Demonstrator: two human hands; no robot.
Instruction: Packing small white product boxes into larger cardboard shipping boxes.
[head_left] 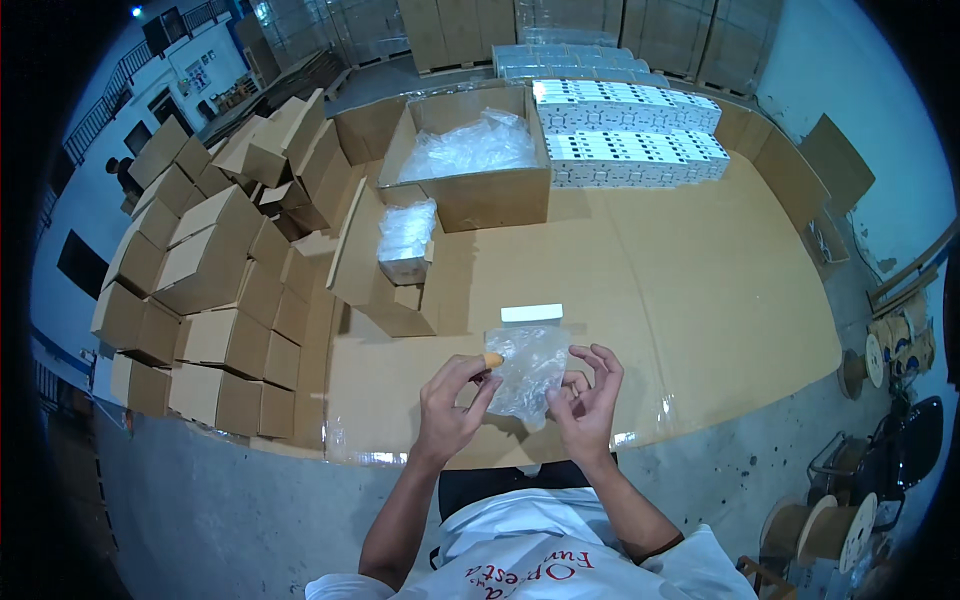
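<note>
Both my hands hold a small clear plastic bag (pixel 527 368) above the near edge of a cardboard-covered table (pixel 700 300). My left hand (pixel 452 402) pinches the bag's left upper corner; an orange cover sits on one fingertip. My right hand (pixel 588 392) grips the bag's lower right side with the other fingers spread. A small white flat box (pixel 531 313) lies on the table just beyond the bag.
A small open carton with clear bags (pixel 406 240) stands at the left. A large open carton of plastic bags (pixel 475 150) sits behind it. Rows of white boxes (pixel 630 130) lie at the back. Stacked brown cartons (pixel 215 290) pile up at the left. Cable spools (pixel 830 530) are at the lower right.
</note>
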